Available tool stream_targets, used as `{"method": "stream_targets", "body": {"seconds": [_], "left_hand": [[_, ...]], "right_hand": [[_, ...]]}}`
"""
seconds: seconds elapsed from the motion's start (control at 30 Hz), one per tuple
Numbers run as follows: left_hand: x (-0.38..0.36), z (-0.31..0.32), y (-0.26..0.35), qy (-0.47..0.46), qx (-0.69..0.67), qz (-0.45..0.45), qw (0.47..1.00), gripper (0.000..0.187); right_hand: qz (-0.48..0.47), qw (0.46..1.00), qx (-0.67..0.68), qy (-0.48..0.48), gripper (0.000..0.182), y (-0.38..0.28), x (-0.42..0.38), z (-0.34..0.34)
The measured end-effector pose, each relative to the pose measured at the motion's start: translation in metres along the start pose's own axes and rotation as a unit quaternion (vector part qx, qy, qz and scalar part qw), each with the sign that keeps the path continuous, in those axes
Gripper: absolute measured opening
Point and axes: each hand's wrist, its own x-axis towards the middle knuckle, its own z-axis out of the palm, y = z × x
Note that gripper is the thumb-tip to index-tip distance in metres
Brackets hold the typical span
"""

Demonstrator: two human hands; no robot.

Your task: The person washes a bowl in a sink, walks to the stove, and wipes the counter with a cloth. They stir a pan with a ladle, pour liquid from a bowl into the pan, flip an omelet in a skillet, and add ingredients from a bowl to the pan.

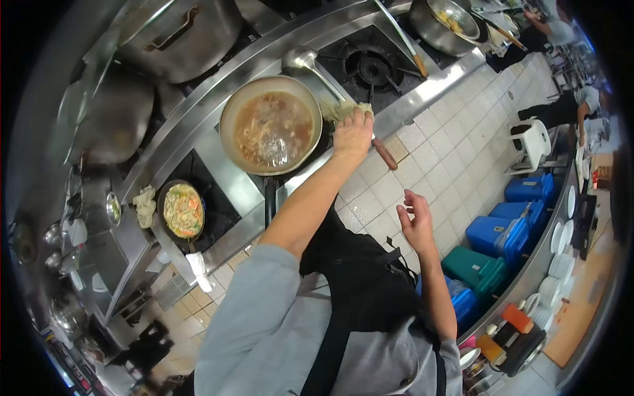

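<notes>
My left hand (353, 135) is closed on a crumpled, pale cloth (345, 111) at the stove's front edge. A ladle (300, 59) lies there with its bowl on the steel ledge; its shaft passes by the cloth, and its wooden handle end (385, 155) sticks out past my hand. Whether my fingers also touch the shaft is hidden. To the left of that hand, a wide pan (226, 125) holds brown, bubbling liquid, its black handle (269, 201) pointing toward me. My right hand (416, 221) hangs in the air over the floor, fingers apart, holding nothing.
A small pan of mixed vegetables (183, 210) sits on the left burner beside another cloth (144, 206). Large pots (181, 39) stand behind. A bare burner (371, 66) is at right. Bins (498, 234) and stacked plates (561, 265) line the right side; other people (561, 109) stand farther off.
</notes>
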Motion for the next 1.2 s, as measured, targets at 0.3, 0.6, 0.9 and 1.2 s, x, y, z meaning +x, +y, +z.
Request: {"method": "stream_targets", "body": {"seconds": [0.3,0.6,0.9,1.2], "left_hand": [[0.070,-0.039,-0.030,-0.138,-0.196,-0.030,0.970,0.028],[0.034,-0.161,-0.029,-0.086,-0.575,-0.063,0.811,0.049],[-0.015,-0.161,-0.011,-0.087,-0.608,-0.171,0.770,0.054],[-0.002,-0.140,0.004,0.076,-0.455,-0.241,0.854,0.051]], "right_hand": [[0.021,0.997,-0.064,-0.035,0.055,0.019,0.121,0.032],[0.210,0.656,0.714,-0.122,0.039,0.061,0.183,0.101],[0.035,0.948,0.268,-0.167,0.043,0.060,0.220,0.077],[0.134,0.932,0.288,-0.173,0.025,0.103,0.166,-0.073]]}}
